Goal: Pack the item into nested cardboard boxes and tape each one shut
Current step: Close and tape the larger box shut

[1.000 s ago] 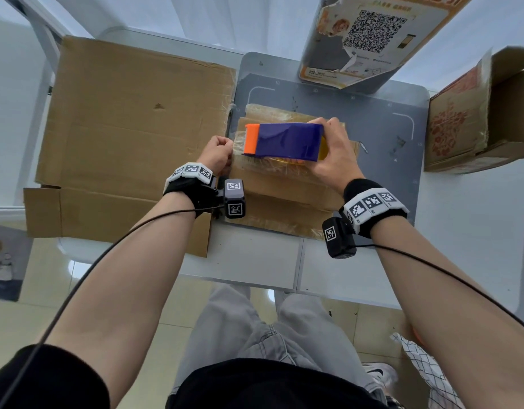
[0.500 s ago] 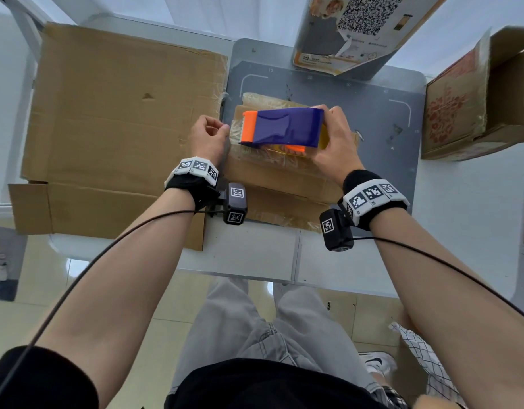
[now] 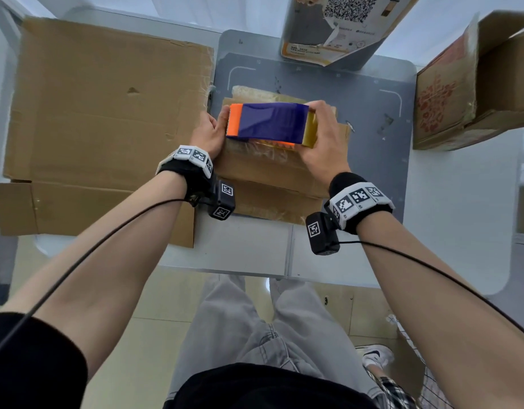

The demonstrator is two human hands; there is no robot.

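Observation:
A small cardboard box (image 3: 272, 178), wrapped in shiny clear tape, lies on the grey mat (image 3: 367, 119). Above its top I hold a blue tape dispenser (image 3: 272, 122) with an orange cutter end pointing left. My right hand (image 3: 322, 146) grips the dispenser's right end, where the yellowish tape roll shows. My left hand (image 3: 209, 134) clasps the box's left end with curled fingers, its thumb right beside the orange cutter. Clear tape between hand and cutter is too faint to make out.
A large flattened cardboard box (image 3: 101, 113) covers the table's left side and overhangs the front edge. An open printed cardboard box (image 3: 476, 84) stands at the right. A printed carton with a QR code (image 3: 337, 22) leans at the back.
My left hand has moved right, up to the dispenser's orange end at the box's left edge. The dispenser stays over the box in my right hand, shifted slightly.

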